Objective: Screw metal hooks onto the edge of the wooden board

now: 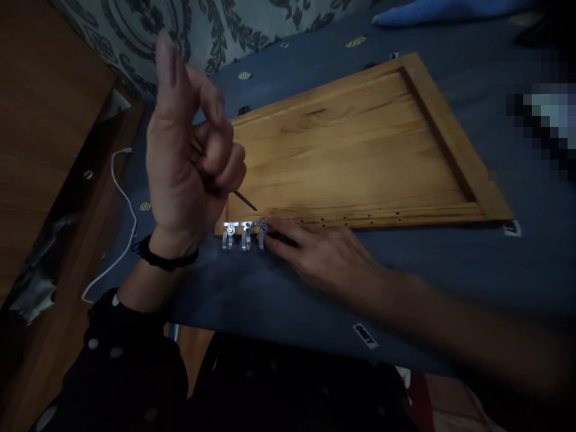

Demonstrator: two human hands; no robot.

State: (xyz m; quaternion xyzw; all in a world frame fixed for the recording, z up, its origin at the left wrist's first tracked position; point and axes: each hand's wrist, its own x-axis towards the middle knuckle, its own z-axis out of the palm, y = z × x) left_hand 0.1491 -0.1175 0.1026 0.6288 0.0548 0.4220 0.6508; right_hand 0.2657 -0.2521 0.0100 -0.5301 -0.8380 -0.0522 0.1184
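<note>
My left hand (186, 135) is raised over the left end of a framed wooden panel (351, 144), its lower fingers curled around a screwdriver. A bit of yellow handle shows between the fingers. The screwdriver's thin dark shaft (245, 201) slants down to the right, its tip just above the panel's near edge. Along that edge lies a silvery metal hook rail (238, 225) with several hooks hanging toward me. My right hand (324, 246) presses its fingertips on the rail's right end, where its grip is partly hidden. A row of small dark holes runs along the edge beside it.
The panel lies on a dark blue patterned cloth (288, 300). A white cable (128, 207) curls at the left beside wooden furniture (49, 138). A blue cloth item (441, 13) lies at the back, and a blurred-out object (551, 117) is on the right.
</note>
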